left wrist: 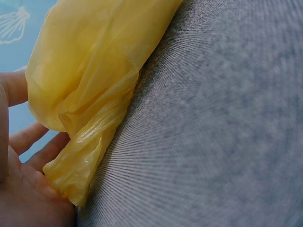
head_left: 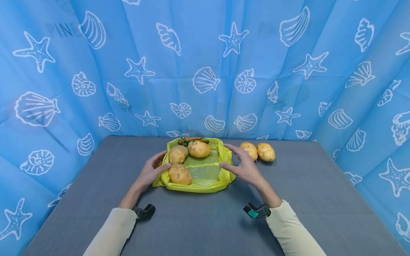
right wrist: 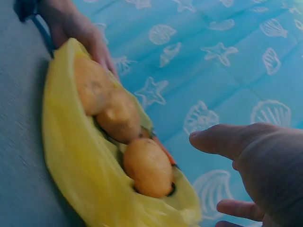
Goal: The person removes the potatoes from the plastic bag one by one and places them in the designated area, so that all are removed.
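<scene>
A yellow plastic bag (head_left: 205,188) lies spread on the table with its mouth rolled wide. Inside, three potatoes (head_left: 199,149) are grouped toward the left and far side. My left hand (head_left: 149,173) is at the bag's left side, its thumb at the rim and its fingers relaxed along the outside; the left wrist view shows the fingers (left wrist: 52,149) partly behind the plastic (left wrist: 94,85). Over the right rim, my right hand (head_left: 245,167) is spread with thumb and fingers apart. In the right wrist view its thumb (right wrist: 218,139) stands away from the bag, holding nothing.
Two more potatoes (head_left: 266,152) lie side by side on the grey table (head_left: 205,224), just beyond the right hand. An orange strip (head_left: 193,138) shows at the bag's far rim. A blue curtain (head_left: 205,103) with white shells and starfish hangs behind the table and along both sides.
</scene>
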`<state>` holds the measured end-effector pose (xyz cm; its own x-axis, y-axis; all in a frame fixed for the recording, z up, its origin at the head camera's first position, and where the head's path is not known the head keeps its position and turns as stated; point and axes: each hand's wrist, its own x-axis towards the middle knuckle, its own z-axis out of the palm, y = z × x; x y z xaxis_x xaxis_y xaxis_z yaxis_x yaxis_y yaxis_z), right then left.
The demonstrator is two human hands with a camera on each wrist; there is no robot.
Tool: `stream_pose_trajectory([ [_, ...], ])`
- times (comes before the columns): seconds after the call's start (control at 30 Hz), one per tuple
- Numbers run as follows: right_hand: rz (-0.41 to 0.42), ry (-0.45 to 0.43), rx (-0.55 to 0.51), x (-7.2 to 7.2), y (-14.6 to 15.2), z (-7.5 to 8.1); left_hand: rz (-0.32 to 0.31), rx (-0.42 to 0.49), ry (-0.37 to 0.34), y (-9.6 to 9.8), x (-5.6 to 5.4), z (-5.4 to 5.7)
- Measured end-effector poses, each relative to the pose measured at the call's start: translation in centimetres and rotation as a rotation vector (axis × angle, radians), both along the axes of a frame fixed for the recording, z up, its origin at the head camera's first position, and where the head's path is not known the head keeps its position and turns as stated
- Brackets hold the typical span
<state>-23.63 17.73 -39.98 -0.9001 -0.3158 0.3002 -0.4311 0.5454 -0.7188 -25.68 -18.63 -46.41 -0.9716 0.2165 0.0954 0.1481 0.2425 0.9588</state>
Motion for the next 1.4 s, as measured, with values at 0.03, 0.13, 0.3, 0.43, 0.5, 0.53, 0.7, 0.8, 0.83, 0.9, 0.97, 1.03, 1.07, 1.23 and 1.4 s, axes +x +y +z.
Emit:
stream_pose_trajectory([
  [0.03,0.012,-0.001,0.003,0.1,-0.3,-0.2,-0.001,0.004,-0.001,0.0,0.0,0.0],
  [0.13,0.049,-0.007,0.005,0.2,-1.5,-0.6,-0.003,0.004,0.001,0.0,0.0,0.1],
  [0.3,0.131,-0.023,0.005,0.5,-3.5,-1.2,-0.007,0.004,0.003,0.1,0.0,0.2],
  [0.43,0.193,-0.018,0.006,0.5,-5.2,-1.5,-0.005,-0.001,0.000,0.1,0.0,0.1],
  [0.5,0.221,-0.009,-0.001,0.4,-6.1,-1.4,-0.001,-0.004,-0.007,0.2,0.2,0.3],
  [0.53,0.235,-0.004,-0.006,0.4,-6.5,-1.4,0.000,-0.006,-0.010,0.3,0.3,0.5],
  [0.7,0.292,-0.038,-0.019,0.2,-8.4,-1.3,-0.012,-0.022,0.016,0.7,1.6,2.7],
  [0.8,0.326,-0.082,-0.026,0.1,-9.4,-1.5,-0.018,-0.031,0.032,0.7,1.9,3.1],
  [0.83,0.335,-0.094,-0.026,0.1,-9.7,-1.6,-0.018,-0.032,0.037,0.7,1.9,3.0],
  [0.9,0.353,-0.109,-0.028,0.0,-10.2,-1.9,-0.012,-0.020,0.027,0.6,1.5,2.3],
  [0.97,0.368,-0.122,-0.027,0.0,-10.6,-2.2,-0.005,-0.005,0.013,0.5,1.0,1.6],
  [1.03,0.380,-0.128,-0.029,-0.1,-10.9,-2.6,-0.005,-0.007,0.020,0.3,0.5,0.7],
  [1.07,0.386,-0.132,-0.031,-0.1,-11.1,-2.8,-0.004,-0.002,0.020,0.2,0.3,0.3],
  [1.23,0.385,-0.158,-0.018,0.0,-11.6,-3.4,-0.009,0.013,0.033,0.0,0.0,-0.1],
  [1.4,0.360,-0.174,-0.004,0.1,-11.9,-3.5,-0.007,0.007,0.034,0.0,0.0,-0.1],
])
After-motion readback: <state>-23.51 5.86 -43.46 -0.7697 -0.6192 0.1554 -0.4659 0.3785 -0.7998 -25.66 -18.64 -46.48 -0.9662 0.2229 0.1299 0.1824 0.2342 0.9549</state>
